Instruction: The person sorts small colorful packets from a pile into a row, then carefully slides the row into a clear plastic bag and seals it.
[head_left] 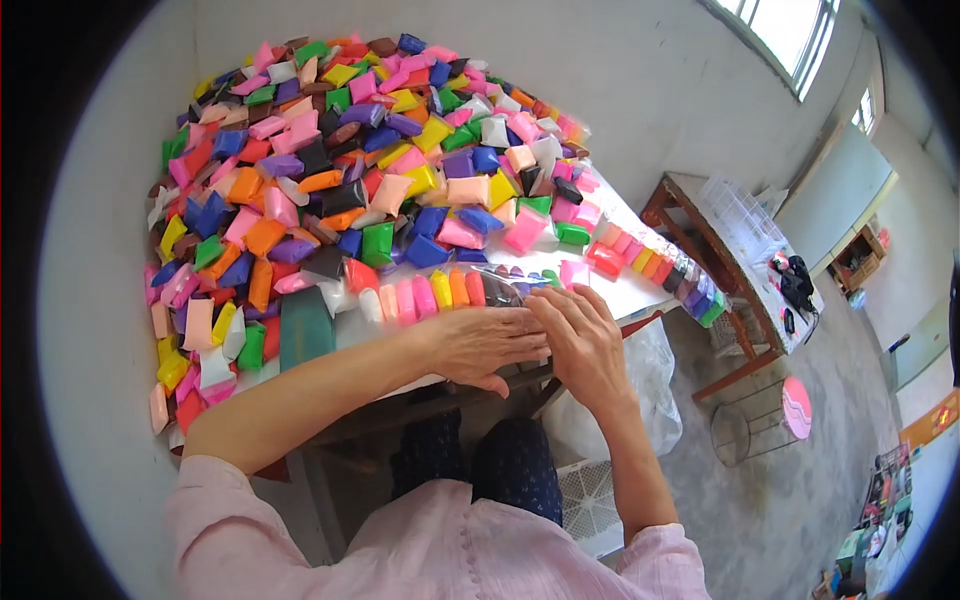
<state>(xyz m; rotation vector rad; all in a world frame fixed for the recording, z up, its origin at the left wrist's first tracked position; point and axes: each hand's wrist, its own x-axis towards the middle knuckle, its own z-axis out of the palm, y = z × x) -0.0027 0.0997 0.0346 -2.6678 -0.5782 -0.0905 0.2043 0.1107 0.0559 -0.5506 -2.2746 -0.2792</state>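
Observation:
A row of small coloured packets [420, 297] in clear plastic lies along the near edge of the white table. It runs from white and pink through yellow, orange and red to dark ones. My left hand [490, 345] rests against the near side of the row's right part, with its fingers stretched out flat and the thumb apart. Beside it, my right hand [580, 335] lies over the row's right end, its fingers spread and slightly bent. The fingertips partly cover the purple and green packets there. No firm grip shows in either hand.
A large heap of loose coloured packets [330, 190] covers the table behind. Another finished-looking wrapped row [660, 268] lies at the right edge of the table [625, 215]. A green block [307, 325] stands left. Plastic bags [640, 390], a white basket [590, 500] and a stool [795, 408] sit below.

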